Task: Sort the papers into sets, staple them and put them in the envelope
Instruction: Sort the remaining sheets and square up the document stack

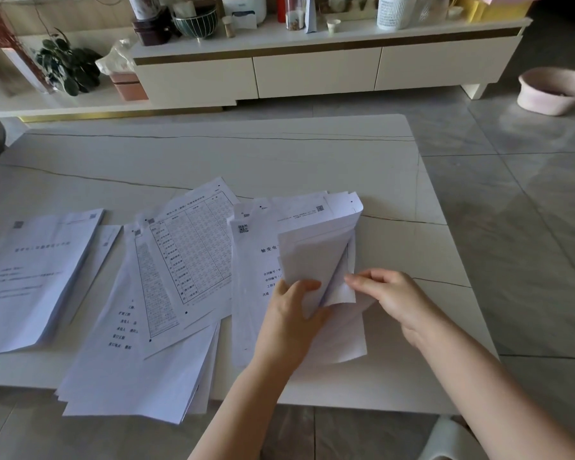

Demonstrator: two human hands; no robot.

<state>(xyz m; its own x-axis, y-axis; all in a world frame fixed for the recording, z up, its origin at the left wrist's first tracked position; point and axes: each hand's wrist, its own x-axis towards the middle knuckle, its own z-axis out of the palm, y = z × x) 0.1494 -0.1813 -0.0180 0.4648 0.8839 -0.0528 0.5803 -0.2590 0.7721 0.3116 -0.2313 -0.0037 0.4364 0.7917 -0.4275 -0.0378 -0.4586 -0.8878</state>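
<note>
Three groups of printed white papers lie on the marble table. A flat set sits at the far left. A fanned pile with table-printed sheets is in the middle, hanging over the front edge. On the right is a stack whose upper sheets are bent upward. My left hand grips the lifted sheets from the left, thumb on top. My right hand pinches the lower right corner of a sheet. No stapler or envelope shows.
A low white cabinet with bowls, jars and a basket stands behind the table. A potted plant is at the back left, and a pink basin is on the tiled floor at right. A white stool edge is near my right arm.
</note>
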